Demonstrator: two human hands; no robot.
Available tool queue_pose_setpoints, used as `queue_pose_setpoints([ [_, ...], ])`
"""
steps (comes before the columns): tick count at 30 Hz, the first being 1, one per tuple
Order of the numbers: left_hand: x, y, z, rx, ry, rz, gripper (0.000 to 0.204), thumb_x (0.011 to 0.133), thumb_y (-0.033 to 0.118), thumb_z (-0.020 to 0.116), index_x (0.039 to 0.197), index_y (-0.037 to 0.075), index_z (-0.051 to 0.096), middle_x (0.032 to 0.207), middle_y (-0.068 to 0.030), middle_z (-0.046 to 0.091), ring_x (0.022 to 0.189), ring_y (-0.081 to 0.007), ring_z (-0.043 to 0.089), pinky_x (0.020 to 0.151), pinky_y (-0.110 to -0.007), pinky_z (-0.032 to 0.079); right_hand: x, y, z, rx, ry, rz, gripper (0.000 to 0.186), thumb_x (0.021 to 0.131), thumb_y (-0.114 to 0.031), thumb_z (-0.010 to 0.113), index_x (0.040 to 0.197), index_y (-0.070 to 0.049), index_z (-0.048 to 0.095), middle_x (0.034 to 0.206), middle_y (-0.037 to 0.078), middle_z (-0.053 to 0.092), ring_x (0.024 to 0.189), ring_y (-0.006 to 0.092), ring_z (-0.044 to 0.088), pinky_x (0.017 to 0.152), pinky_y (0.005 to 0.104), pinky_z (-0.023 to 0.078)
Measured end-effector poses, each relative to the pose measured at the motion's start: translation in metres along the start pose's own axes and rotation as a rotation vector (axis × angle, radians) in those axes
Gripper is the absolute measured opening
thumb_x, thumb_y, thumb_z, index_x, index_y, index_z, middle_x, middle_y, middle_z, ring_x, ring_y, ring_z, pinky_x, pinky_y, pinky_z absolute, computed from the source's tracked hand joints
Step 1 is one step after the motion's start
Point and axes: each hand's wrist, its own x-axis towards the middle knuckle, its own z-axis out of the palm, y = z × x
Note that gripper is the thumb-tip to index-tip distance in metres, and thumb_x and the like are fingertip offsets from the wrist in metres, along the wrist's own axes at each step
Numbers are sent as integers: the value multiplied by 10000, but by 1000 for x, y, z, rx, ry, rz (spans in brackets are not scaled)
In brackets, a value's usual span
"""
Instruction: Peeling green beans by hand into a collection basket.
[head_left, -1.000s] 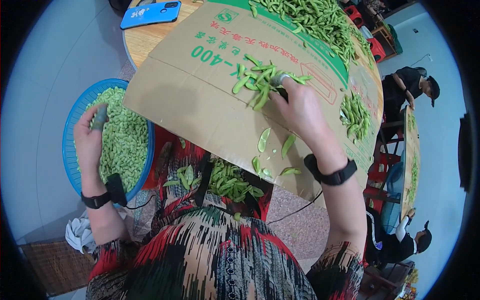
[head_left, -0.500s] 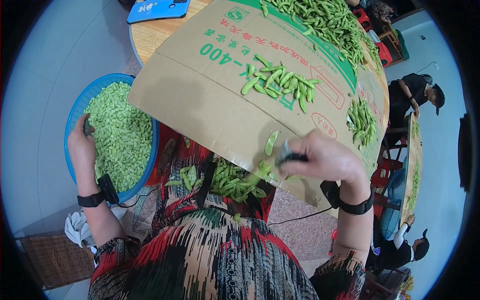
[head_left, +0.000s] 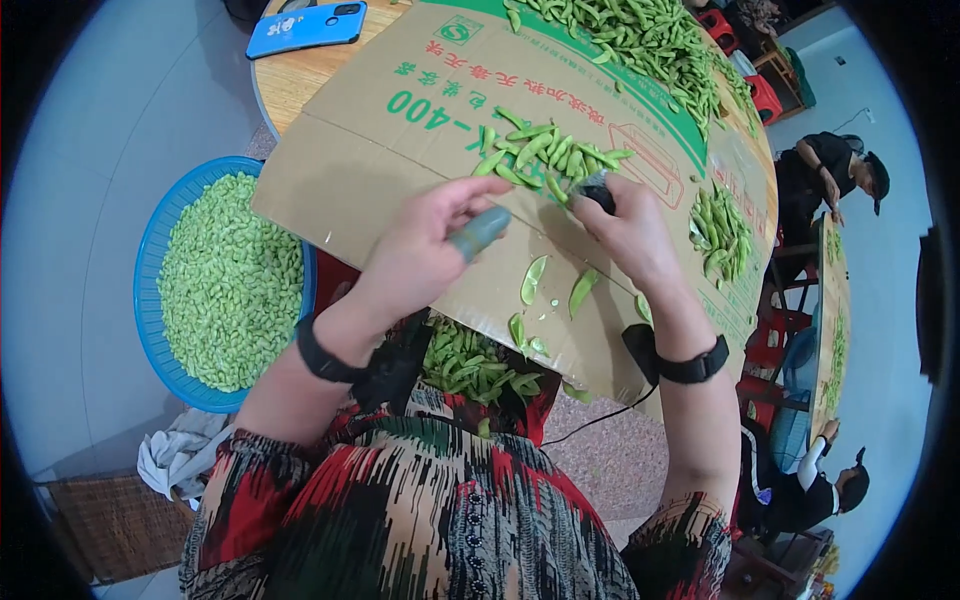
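Note:
My left hand (head_left: 425,240) is over the cardboard sheet (head_left: 350,180), thumb apart from the fingers, with nothing seen in it. A grey-green cover (head_left: 481,234) wraps its thumb. Close by on the right, my right hand (head_left: 640,235), with a dark thumb cover (head_left: 597,194), pinches a green bean pod (head_left: 557,190) at the near edge of a small pile of pods (head_left: 540,148). Split pods (head_left: 534,280) lie on the cardboard nearer to me. Left of the cardboard, a blue plastic basket (head_left: 146,300) is filled with shelled green beans (head_left: 230,280).
A large heap of pods (head_left: 640,45) covers the table's far side; a smaller heap (head_left: 720,232) lies at right. Empty-looking pods (head_left: 470,362) gather below the near edge. A blue phone (head_left: 305,30) rests at far left. Two people (head_left: 835,180) work at another table (head_left: 826,330).
My left hand has left the bean basket and moved right over the cardboard. My right hand has moved away from me to the small pile and taken hold of a pod.

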Motion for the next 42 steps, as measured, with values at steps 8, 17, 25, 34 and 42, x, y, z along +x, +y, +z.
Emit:
queue_pose_setpoints([
  [8, 25, -19, 29, -721, -353, -176, 214, 837, 98, 617, 1036, 25, 583, 819, -2, 595, 648, -30, 509, 504, -136, 362, -60, -5, 6, 1108, -323, 375, 76, 884, -142, 526, 857, -71, 538, 599, -59, 436, 444, 12, 308, 380, 172, 217],
  [17, 14, -17, 45, -225, -64, 67, 112, 827, 44, 606, 936, 25, 591, 833, -1, 605, 727, -50, 552, 665, -204, 456, -82, -15, 23, 1182, -266, 174, 218, 962, -238, 403, 867, -66, 499, 624, -43, 443, 487, 17, 318, 434, 170, 246],
  [25, 15, -22, 42, -369, -204, -72, 92, 833, 56, 605, 917, 21, 613, 833, -3, 617, 754, -47, 552, 676, -200, 452, -85, -7, 23, 1282, -279, 268, 187, 956, -192, 418, 959, -39, 524, 625, -36, 456, 459, 14, 306, 418, 156, 232],
  [34, 12, -20, 46, -184, -304, -10, 129, 828, 53, 615, 947, 7, 595, 824, -21, 620, 721, -65, 575, 629, -189, 453, -88, 2, 40, 750, 100, 32, 163, 917, -149, 518, 815, -39, 580, 590, -57, 475, 478, -10, 340, 422, 165, 236],
  [42, 12, -8, 34, -312, -354, -197, 163, 827, 13, 575, 981, -19, 619, 772, -23, 611, 652, -66, 567, 560, -194, 457, -89, 6, 28, 1121, -197, 293, 179, 917, -157, 511, 799, -38, 574, 575, -37, 490, 466, 7, 364, 431, 168, 266],
])
